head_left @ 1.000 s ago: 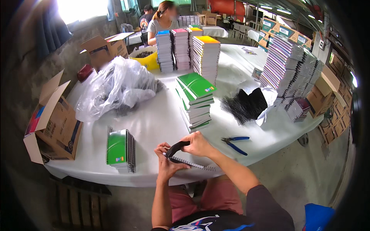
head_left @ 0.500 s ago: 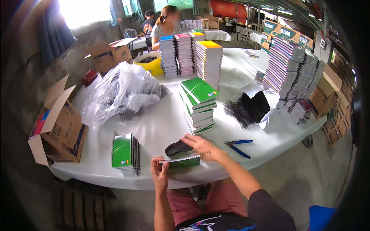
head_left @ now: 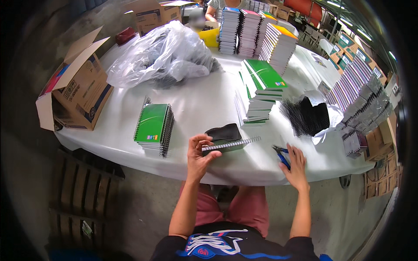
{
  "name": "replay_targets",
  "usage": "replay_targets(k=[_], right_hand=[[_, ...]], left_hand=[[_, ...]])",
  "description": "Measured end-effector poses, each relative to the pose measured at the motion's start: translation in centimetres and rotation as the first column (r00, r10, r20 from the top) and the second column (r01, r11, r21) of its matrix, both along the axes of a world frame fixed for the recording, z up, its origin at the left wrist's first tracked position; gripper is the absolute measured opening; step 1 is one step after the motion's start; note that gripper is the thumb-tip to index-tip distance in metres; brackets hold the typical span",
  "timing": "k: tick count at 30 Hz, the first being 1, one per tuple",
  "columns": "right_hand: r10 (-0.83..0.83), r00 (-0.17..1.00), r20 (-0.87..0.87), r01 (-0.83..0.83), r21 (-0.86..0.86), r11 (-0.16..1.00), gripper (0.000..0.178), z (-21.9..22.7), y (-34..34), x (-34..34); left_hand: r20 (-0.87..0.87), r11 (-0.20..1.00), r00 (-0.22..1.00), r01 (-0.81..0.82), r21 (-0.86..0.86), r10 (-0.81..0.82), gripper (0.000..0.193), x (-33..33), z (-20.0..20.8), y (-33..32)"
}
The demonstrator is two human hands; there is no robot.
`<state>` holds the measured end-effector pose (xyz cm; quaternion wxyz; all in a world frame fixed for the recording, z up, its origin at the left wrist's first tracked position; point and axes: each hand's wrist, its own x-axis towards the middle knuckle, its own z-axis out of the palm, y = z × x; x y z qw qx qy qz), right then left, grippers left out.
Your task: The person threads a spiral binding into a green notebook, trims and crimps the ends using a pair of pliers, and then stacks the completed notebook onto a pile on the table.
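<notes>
My left hand (head_left: 199, 154) pinches the left end of a green notebook (head_left: 226, 148) with thumb in front and fingers behind. The notebook stands with its spine upward. A wire coil (head_left: 250, 141) runs along the spine and sticks out past the right end. Just behind it lies a dark, smooth pad-like object (head_left: 225, 132). To the right, my right hand (head_left: 297, 167) lies with fingers stretched over the blue-handled pliers (head_left: 283, 160), whose jaws point away to the left. The hand covers part of one handle.
Coil-bound green notebooks (head_left: 153, 124) are piled at left, loose green ones (head_left: 261, 93) farther back. Behind are a clear plastic bag (head_left: 161, 56), an open carton (head_left: 82, 89) and tall notebook stacks (head_left: 250, 32). Black coils (head_left: 307, 117) lie at right near wrapped stacks (head_left: 365, 102). A person (head_left: 213, 11) is across the table.
My right hand has left the coil end of the notebook and moved right onto the pliers. My left hand stays at the notebook. The whole view has shifted.
</notes>
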<state>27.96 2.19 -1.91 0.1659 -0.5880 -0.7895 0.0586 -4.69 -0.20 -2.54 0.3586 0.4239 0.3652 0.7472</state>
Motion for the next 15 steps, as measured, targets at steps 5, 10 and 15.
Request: replay_targets(k=[5, 10, 15], right_hand=[[-0.003, 1.000, -0.009, 0.004, 0.200, 0.980, 0.045, -1.1, -0.8, -1.0], [-0.028, 0.837, -0.546, 0.093, 0.091, 0.991, 0.046, 1.4, -2.0, -4.9], [0.088, 0.802, -0.591, -0.081, 0.038, 0.996, 0.046, 6.2, -4.8, -9.6]], left_hand=[[0.020, 1.000, 1.000, -0.006, -0.007, 0.006, 0.028, -0.4, -1.9, 0.6], [0.041, 0.997, 0.997, -0.071, -0.037, 0.072, 0.028, 0.1, -1.5, 0.6], [-0.008, 0.997, 0.997, -0.072, -0.010, 0.072, 0.023, 0.3, -1.2, 0.2]])
